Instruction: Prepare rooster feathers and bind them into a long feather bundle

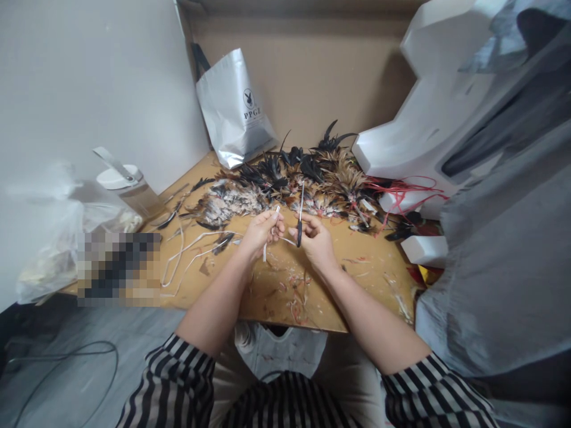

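My left hand (264, 233) is closed, pinching a narrow white ribbon (264, 252) whose end sticks up past the fingertips. A long slack stretch of white cord (196, 239) loops over the table to the left of it. In my right hand (317, 241) is a pair of scissors (300, 229) with a dark handle, its blades pointing up and away from me. A strand of the ribbon runs between the two hands. Just beyond them lies a heap of black, brown and pale feathers (307, 172).
A silver bag (236, 113) leans at the back of the wooden table (375, 255). A lidded container (134, 190) and a plastic bag (57, 244) stand left. Red strings (410, 189) and white foam-like blocks (414, 119) lie right, beside hanging grey cloth (504, 261).
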### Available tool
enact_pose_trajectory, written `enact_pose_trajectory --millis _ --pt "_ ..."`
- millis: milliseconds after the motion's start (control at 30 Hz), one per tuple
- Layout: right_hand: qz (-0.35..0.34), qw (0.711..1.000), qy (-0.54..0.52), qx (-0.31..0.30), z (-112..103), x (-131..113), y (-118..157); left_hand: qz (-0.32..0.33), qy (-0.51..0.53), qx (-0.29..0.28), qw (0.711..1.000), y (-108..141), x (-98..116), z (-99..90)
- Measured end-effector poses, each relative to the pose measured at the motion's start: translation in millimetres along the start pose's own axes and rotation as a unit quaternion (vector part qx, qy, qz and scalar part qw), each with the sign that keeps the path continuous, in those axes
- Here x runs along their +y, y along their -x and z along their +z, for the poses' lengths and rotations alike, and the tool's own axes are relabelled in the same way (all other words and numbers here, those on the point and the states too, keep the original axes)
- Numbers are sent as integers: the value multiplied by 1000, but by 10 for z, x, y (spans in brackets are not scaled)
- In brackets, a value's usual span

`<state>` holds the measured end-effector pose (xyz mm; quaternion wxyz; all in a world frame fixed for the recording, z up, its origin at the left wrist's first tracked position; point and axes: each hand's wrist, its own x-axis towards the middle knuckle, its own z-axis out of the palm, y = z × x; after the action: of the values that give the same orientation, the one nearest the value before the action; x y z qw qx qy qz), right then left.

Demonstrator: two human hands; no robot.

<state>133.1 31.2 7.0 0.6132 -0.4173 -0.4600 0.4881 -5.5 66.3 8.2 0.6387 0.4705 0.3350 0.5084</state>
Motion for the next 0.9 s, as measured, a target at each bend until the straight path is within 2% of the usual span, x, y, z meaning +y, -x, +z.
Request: enact_pose_trajectory --millis 233,533,733,900 --pt "-9 1000 15 8 15 -4 9 -7 63 14 998 -7 1 3" --pt "-78 995 55 38 58 -47 51 57 -101 -21 993 5 -79 63" --pt "-56 998 18 36 11 9 -1 112 -172 -43 978 42 -111 96" --pt "-35 998 -12 48 -28 55 -46 122 -155 -57 979 66 -113 133"
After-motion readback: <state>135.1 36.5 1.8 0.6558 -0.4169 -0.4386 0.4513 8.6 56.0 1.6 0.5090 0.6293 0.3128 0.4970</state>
